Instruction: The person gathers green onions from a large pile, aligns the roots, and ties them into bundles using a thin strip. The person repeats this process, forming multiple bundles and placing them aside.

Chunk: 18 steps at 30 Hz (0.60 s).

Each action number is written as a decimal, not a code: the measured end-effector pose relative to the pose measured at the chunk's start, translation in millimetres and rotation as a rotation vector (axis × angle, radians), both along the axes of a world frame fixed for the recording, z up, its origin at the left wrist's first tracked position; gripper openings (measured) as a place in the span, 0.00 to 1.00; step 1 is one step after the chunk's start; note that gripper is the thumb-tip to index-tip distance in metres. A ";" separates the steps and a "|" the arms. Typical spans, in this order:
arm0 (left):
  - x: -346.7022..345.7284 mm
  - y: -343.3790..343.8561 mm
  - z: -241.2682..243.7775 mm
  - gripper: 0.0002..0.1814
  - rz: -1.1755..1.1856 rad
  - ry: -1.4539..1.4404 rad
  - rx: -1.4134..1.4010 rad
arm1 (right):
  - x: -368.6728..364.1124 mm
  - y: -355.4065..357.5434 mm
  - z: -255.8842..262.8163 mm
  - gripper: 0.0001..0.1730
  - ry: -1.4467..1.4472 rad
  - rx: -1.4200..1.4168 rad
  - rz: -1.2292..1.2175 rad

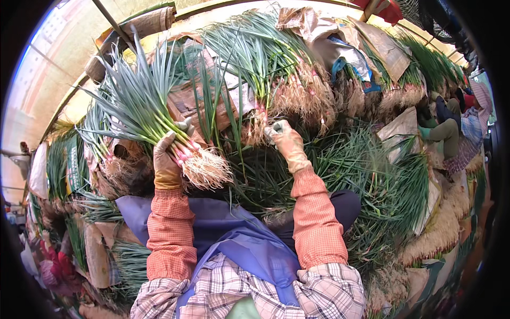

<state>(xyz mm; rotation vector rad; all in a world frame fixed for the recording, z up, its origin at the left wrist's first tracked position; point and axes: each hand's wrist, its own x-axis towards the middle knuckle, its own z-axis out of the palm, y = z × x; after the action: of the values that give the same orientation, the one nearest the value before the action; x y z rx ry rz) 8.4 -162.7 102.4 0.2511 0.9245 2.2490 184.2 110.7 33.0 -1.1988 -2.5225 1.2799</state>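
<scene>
My gloved left hand (164,161) grips a thick bunch of spring onions (161,119). The green leaves fan up and to the left; pinkish bulbs and pale roots hang to the right of the hand. In the middle, my gloved right hand (287,144) has curled fingers beside the roots of a small cluster of spring onions (261,104). Whether a root or stem is pinched between those fingers is not clear. Just beyond that hand lies a larger pile of spring onions (297,85), roots towards me.
Loose green leaves (342,159) cover the ground before my lap and to the right. A blue apron (247,247) lies over my legs. Sacking (305,24) partly covers the far piles. One person (468,123) sits at right, another (55,263) at lower left.
</scene>
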 end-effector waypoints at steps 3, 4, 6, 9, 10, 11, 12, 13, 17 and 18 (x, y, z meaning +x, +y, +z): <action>-2.8 3.0 5.1 0.18 0.075 -0.041 0.044 | -33.5 22.5 -26.4 0.23 -0.095 0.258 0.105; -1.1 -3.5 10.0 0.19 0.080 -0.046 0.047 | -40.6 18.3 -9.1 0.23 0.007 0.278 0.044; 8.9 -14.1 22.3 0.19 0.009 0.069 0.001 | -39.6 13.7 9.3 0.21 0.103 0.289 -0.054; 19.4 10.8 14.4 0.21 -0.033 0.090 0.058 | -58.8 36.9 -36.2 0.19 0.174 -0.010 -0.139; 21.1 18.3 9.3 0.21 -0.113 0.072 0.067 | -68.4 25.1 -26.4 0.20 0.222 -0.041 -0.084; 29.0 27.1 5.0 0.21 -0.055 0.025 0.000 | -76.0 14.8 -15.8 0.21 0.271 -0.071 -0.032; 43.7 55.8 12.8 0.21 -0.129 0.016 0.036 | -84.2 48.0 -71.6 0.22 0.028 0.202 -0.110; 50.7 58.8 18.9 0.21 -0.129 0.015 0.041 | -88.2 34.4 -47.5 0.23 0.020 0.163 -0.092; 56.5 63.0 -3.7 0.22 -0.209 0.031 0.044 | -51.7 -10.5 26.8 0.20 -0.040 0.232 0.070; 61.1 67.3 -10.6 0.21 -0.222 -0.026 -0.022 | -38.5 -28.6 34.7 0.21 -0.076 0.217 0.160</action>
<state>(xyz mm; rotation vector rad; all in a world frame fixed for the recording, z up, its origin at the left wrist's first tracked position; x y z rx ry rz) 69.4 -95.3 91.8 0.2986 0.8635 2.0331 145.6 82.2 67.7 -1.0370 -2.7745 0.9710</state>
